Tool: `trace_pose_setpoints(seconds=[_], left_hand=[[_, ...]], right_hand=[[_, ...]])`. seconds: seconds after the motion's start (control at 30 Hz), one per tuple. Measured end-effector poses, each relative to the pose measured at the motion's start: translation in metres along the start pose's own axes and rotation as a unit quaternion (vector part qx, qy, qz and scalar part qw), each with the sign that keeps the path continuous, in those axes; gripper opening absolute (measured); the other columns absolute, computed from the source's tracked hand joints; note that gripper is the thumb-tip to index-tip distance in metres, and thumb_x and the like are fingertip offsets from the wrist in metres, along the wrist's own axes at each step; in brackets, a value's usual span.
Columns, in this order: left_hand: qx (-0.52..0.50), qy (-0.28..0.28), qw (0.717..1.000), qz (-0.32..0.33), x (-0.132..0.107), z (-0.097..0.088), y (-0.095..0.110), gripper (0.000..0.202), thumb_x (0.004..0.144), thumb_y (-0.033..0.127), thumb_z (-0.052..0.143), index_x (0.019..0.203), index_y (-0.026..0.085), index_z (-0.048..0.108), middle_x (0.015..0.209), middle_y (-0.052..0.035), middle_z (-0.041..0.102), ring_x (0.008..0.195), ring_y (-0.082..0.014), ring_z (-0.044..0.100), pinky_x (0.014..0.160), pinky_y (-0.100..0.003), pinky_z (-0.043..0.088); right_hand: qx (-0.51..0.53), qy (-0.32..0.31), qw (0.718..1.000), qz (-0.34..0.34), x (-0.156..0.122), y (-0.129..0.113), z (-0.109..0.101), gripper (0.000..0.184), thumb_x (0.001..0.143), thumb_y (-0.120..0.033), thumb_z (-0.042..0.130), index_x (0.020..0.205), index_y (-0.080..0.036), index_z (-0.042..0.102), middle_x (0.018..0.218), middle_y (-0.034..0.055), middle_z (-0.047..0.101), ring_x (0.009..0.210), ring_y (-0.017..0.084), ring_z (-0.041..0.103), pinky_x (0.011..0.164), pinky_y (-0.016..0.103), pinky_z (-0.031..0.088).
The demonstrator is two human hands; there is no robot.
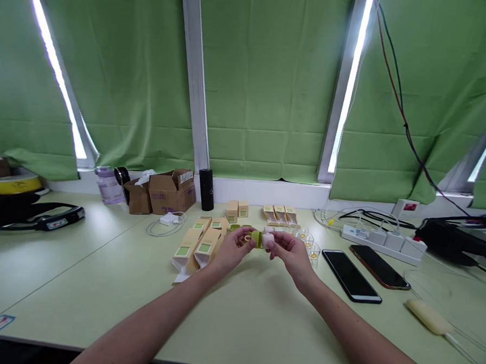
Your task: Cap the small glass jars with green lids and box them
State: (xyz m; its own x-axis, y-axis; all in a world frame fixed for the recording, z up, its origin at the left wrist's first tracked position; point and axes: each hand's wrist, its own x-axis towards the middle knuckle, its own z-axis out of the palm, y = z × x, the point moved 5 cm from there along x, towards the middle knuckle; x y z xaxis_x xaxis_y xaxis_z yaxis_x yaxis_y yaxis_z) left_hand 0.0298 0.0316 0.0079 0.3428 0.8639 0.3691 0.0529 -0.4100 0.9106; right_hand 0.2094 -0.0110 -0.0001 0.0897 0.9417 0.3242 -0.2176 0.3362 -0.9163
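My left hand point(233, 248) is closed around a small green lid or cap point(255, 238), held above the pale green table point(236, 306). My right hand point(289, 250) pinches a small whitish jar point(267, 240) right against that green piece. Both hands meet at the table's middle, a little in front of several tan boxes with green labels point(199, 247). Several small clear jars with yellow contents point(310, 245) stand just right of my right hand.
Two dark phones point(351, 274) point(379, 266) lie to the right, with a white power strip point(382, 242) and cables behind. Open cardboard boxes point(169, 192), a black cylinder point(206, 189), a purple bottle point(108, 184) and a white charger point(169, 219) stand at the back. A headset point(37, 216) lies left.
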Motion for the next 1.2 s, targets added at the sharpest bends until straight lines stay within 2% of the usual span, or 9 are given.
trace_pose_setpoints(seconds=[0.23, 0.5, 0.67, 0.87, 1.03, 1.2], left_hand=[[0.05, 0.013, 0.999, 0.007, -0.002, 0.0, 0.002, 0.052, 0.08, 0.054, 0.084, 0.115, 0.018, 0.073, 0.106, -0.0116, 0.074, 0.099, -0.0258, 0.067, 0.081, -0.035, 0.05], [0.082, 0.019, 0.996, 0.014, -0.003, -0.001, 0.003, 0.042, 0.08, 0.046, 0.084, 0.111, 0.02, 0.075, 0.105, -0.0099, 0.074, 0.1, -0.0254, 0.066, 0.08, -0.035, 0.048], [0.074, 0.022, 0.997, 0.022, -0.003, 0.0, -0.001, 0.042, 0.076, 0.048, 0.086, 0.105, 0.02, 0.073, 0.103, -0.0086, 0.073, 0.099, -0.0253, 0.065, 0.079, -0.034, 0.047], [0.047, 0.009, 0.999, 0.019, -0.004, 0.006, -0.005, 0.048, 0.072, 0.051, 0.089, 0.1, 0.02, 0.064, 0.099, -0.0074, 0.07, 0.098, -0.0248, 0.065, 0.078, -0.033, 0.045], [0.094, 0.012, 0.995, 0.035, -0.006, 0.007, -0.004, 0.046, 0.074, 0.052, 0.087, 0.098, 0.021, 0.065, 0.102, -0.0075, 0.068, 0.098, -0.0252, 0.063, 0.08, -0.033, 0.047], [0.137, 0.038, 0.988, 0.054, -0.012, 0.006, -0.002, 0.043, 0.081, 0.053, 0.083, 0.108, 0.023, 0.07, 0.114, -0.0097, 0.064, 0.106, -0.0273, 0.062, 0.09, -0.038, 0.052]], right_hand=[[-0.032, -0.019, 0.999, -0.005, -0.001, 0.0, 0.003, 0.045, 0.065, -0.054, 0.095, 0.092, -0.019, 0.084, 0.078, 0.0056, 0.077, 0.068, 0.019, 0.066, 0.062, 0.034, 0.056], [-0.029, -0.025, 0.999, 0.002, -0.001, 0.002, 0.003, 0.045, 0.068, -0.056, 0.093, 0.093, -0.02, 0.084, 0.082, 0.0062, 0.079, 0.066, 0.019, 0.068, 0.067, 0.039, 0.061], [-0.02, -0.02, 1.0, -0.001, -0.001, 0.008, 0.003, 0.049, 0.069, -0.058, 0.092, 0.096, -0.02, 0.082, 0.081, 0.0057, 0.078, 0.064, 0.02, 0.068, 0.067, 0.04, 0.062], [-0.03, -0.019, 0.999, -0.025, -0.006, 0.009, 0.006, 0.056, 0.074, -0.059, 0.088, 0.115, -0.022, 0.078, 0.069, -0.0006, 0.071, 0.062, 0.02, 0.069, 0.067, 0.041, 0.062], [-0.05, -0.018, 0.998, -0.029, -0.008, 0.008, 0.008, 0.054, 0.077, -0.062, 0.085, 0.112, -0.022, 0.079, 0.071, 0.001, 0.072, 0.064, 0.021, 0.071, 0.069, 0.043, 0.064], [-0.034, -0.01, 0.999, -0.025, -0.007, 0.01, 0.008, 0.054, 0.074, -0.062, 0.087, 0.109, -0.022, 0.079, 0.072, 0.0019, 0.073, 0.067, 0.023, 0.072, 0.07, 0.044, 0.065]])
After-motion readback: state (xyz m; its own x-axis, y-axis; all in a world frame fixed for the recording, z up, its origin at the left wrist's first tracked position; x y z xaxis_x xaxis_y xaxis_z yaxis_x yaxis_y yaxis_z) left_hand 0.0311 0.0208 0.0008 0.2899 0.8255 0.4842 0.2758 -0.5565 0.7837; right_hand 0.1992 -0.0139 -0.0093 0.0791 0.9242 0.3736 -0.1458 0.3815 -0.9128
